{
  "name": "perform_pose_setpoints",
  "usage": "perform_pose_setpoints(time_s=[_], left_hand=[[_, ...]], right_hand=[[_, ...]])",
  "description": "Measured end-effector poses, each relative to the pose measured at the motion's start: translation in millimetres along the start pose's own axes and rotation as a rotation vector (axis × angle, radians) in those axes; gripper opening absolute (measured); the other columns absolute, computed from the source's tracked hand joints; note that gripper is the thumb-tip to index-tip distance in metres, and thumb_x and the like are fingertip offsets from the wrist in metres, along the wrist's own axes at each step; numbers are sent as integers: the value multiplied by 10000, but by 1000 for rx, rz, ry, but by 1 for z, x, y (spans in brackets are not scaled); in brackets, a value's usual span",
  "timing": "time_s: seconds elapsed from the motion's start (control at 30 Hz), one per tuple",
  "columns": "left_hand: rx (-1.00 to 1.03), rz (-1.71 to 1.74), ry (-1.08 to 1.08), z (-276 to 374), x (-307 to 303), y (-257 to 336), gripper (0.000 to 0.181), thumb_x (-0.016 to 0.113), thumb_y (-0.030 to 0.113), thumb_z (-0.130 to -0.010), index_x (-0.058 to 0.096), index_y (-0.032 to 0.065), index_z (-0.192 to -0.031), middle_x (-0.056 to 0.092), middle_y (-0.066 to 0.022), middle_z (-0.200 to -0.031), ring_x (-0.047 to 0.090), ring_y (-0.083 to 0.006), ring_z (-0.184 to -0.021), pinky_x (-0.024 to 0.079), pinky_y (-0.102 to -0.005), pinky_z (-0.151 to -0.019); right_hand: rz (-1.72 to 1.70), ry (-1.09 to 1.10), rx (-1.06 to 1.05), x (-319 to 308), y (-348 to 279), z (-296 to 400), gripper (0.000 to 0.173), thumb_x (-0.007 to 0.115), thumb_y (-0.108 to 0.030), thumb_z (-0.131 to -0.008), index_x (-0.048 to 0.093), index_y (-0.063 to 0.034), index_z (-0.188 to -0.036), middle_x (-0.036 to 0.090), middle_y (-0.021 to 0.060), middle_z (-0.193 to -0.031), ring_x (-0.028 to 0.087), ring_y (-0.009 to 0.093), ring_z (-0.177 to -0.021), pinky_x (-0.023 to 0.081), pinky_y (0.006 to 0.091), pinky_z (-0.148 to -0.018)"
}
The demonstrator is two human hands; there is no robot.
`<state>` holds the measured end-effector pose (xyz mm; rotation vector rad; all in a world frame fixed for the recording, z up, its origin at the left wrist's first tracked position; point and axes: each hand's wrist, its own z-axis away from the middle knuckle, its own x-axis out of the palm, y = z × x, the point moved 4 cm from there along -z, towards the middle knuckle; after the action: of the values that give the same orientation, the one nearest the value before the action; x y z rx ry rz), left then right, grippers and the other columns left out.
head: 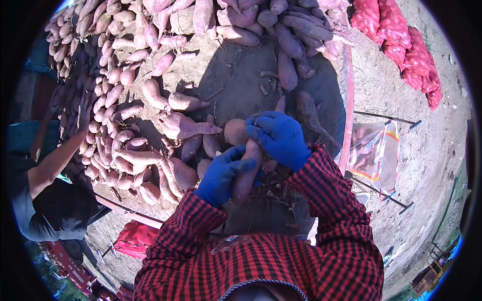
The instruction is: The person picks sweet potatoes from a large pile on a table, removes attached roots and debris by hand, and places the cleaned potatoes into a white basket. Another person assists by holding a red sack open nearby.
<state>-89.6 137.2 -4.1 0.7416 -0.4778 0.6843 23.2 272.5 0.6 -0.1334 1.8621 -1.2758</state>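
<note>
My left hand (226,175), in a blue work glove, is wrapped around a long sweet potato (246,177) with pinkish-purple skin. At that root's upper end are the bunched fingers of my right hand (276,137), gloved the same way. Whether anything is pinched between these fingers is hidden. Just beyond, a rounder brownish sweet potato (235,131) lies partly behind my right fingertips. To the left rests a thick sweet potato with a tapering tail (184,126). Broken root ends and trimmings (278,192) litter the surface below my hands.
Sweet potatoes (150,22) are heaped along the table's far and left sides. A pinkish rim (349,94) edges the right. Beyond it, a clear bag (372,154) hangs between metal rods, and filled red mesh sacks (410,49) stand. Another person's arm (60,161) reaches in from the left.
</note>
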Motion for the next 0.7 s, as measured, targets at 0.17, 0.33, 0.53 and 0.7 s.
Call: perform_pose_setpoints(time_s=[0.17,0.33,0.53,0.7], left_hand=[[-84,403,-90,2,-29,-11,434,600,210,-989,492,-8,-1349,652,-165,-1138,690,-268,-922,606,-363,-745],[26,366,-66,27,-39,-2,513,618,308,-981,455,54,-1396,648,-141,-1136,679,-258,-880,586,-385,-722],[106,423,-75,45,-52,-3,580,661,298,-947,438,40,-1417,621,-109,-1024,648,-263,-855,559,-444,-800],[258,481,38,67,-78,-5,532,645,243,-946,455,25,-1393,632,-117,-1070,658,-285,-958,553,-498,-898]], right_hand=[[570,-235,-171,17,-31,-31,217,698,-211,-822,729,-135,-1023,705,41,-1061,667,267,-995,512,403,-855],[739,320,-264,-9,13,-51,502,729,-340,-814,632,-144,-1265,639,125,-1161,635,319,-1045,464,462,-955],[631,152,474,-31,95,-68,833,771,-491,-790,465,-108,-1464,603,219,-1244,620,400,-1117,504,526,-930],[-968,90,455,-16,55,-35,744,749,-268,-847,426,-57,-1483,577,132,-1362,605,276,-1196,540,427,-916]])
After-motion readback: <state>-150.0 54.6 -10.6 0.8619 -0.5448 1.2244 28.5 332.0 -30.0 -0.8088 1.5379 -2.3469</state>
